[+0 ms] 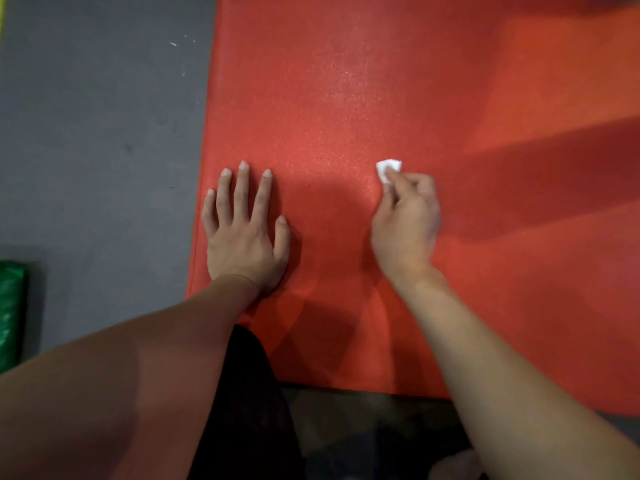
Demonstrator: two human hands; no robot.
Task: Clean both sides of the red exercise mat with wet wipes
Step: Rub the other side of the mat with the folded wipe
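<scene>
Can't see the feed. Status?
Left hand flat on mat. Right hand pinching wipe against mat. Nothing in the way.

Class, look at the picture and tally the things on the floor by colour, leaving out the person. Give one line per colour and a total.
Red: 1, the exercise mat
White: 1, the wet wipe pinched by the right hand
Green: 1, the packet at the left edge
Total: 3

The mat (398, 98) lies on the floor (97, 133), with the left hand (246, 230) flat on it near its left edge, the right hand (405, 223) to its right pinching a wipe (388, 168) against the mat, and a packet (12, 313) on the floor far left.
</scene>
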